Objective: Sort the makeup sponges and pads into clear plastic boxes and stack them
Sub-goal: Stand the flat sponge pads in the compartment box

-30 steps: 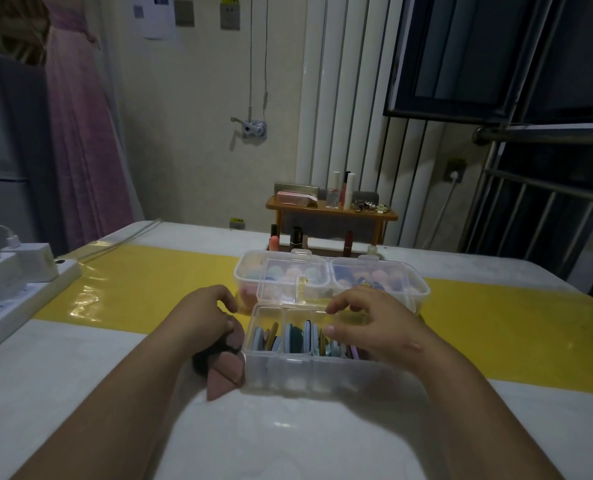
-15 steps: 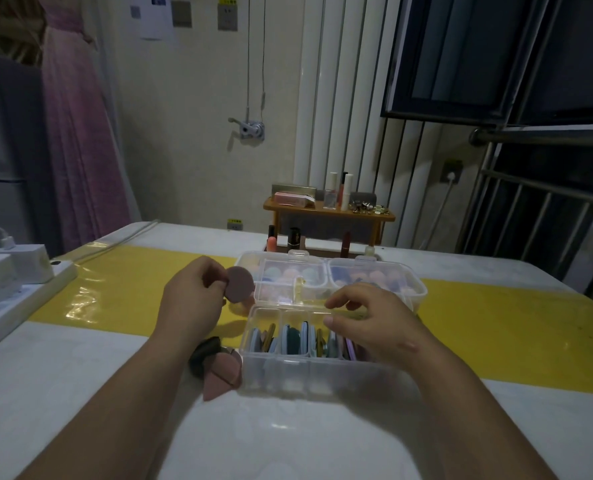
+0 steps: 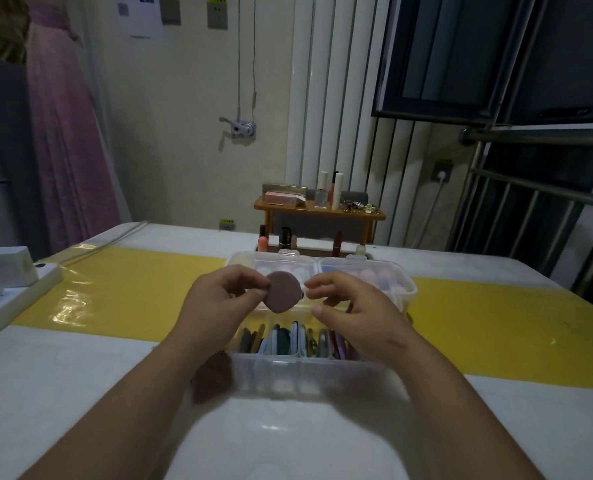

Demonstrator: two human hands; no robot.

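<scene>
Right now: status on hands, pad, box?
Left hand pinching mauve pad; right hand open beside it. Open box below, nearly full. Nothing blocking.

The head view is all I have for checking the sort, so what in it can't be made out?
- Loose pads beside the open box: left forearm covers them, count unclear.
- Closed box contents: hazy lid, both hands in front.
- Round pad: left hand pinches it; whether right hand touches it is unclear.

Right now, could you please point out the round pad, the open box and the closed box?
Round pad [image 3: 283, 295], head view, flat face.
Open box [image 3: 308, 377], head view, near wall.
Closed box [image 3: 357, 270], head view, lid.
</scene>
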